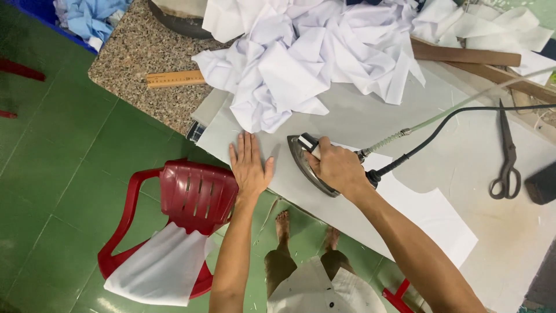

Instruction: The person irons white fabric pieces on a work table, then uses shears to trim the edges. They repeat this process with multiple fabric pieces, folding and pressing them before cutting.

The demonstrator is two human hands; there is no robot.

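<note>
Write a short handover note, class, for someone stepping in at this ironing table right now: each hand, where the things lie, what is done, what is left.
Left hand: flat, palm down, on the grey ironing surface, holding nothing.
Right hand: closed grip on the handle of the iron, which sits on the surface at the edge of a flat white fabric piece.
Heap of crumpled white pieces lies beyond the hands; scissors at far right; wooden ruler at left.
Done: white cloth draped on the red chair.
Left: the heap looks unpressed.
</note>
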